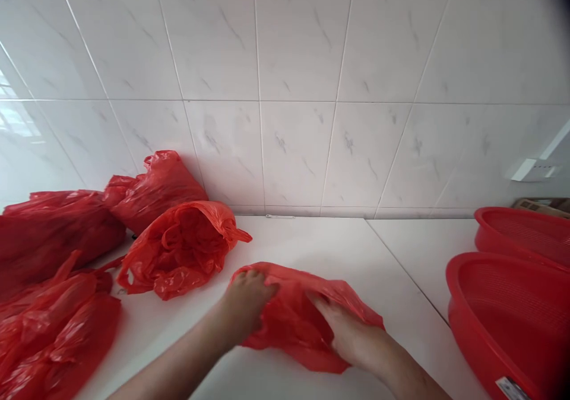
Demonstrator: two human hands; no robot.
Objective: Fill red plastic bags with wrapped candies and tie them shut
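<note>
A red plastic bag point(303, 352) lies crumpled on the white table in front of me, its mouth facing up. My left hand point(247, 305) is closed on the bag's left rim, fingers curled over the film. At the mouth's right side, my right hand point(350, 329) grips the film; its fingertips are partly hidden in the folds and slightly blurred. Just beyond my left hand, another red plastic bag point(187, 251) rests on its side with its mouth open and crumpled red plastic inside.
Filled red bags crowd the left: one by the wall point(158, 192), one behind point(57, 228), one nearer point(57, 335). Two red plastic baskets, a near one point(472, 323) and a far one point(483, 234), stand right. A white tiled wall point(294, 145) closes off the table's back.
</note>
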